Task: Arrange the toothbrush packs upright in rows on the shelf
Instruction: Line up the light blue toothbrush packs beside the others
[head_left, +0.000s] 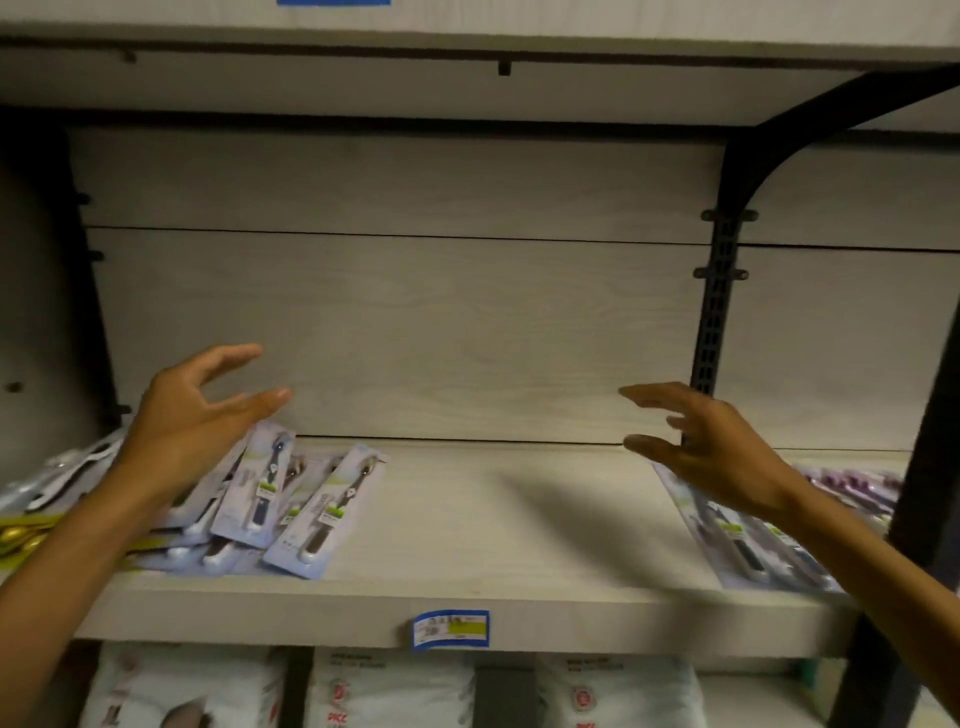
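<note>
Head view shows a pale wood-grain shelf (467, 519) with a loose heap of light-blue carded toothbrush packs (291, 509) lying flat and overlapping at about 8 o'clock. More flat packs (748, 551) lie at 4 o'clock. Left hand (192, 421) hovers over the heap, its grip open with fingers spread, holding nothing. Right hand (706, 447) hangs above the right packs, fingers straight, grip open too. A blue-and-yellow price label (451, 629) sits on the shelf's front edge at 6 o'clock.

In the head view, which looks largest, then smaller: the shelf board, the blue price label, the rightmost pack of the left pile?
1. shelf board, by far the largest.
2. rightmost pack of the left pile.
3. blue price label, smallest, though it is nearer the camera.
</note>
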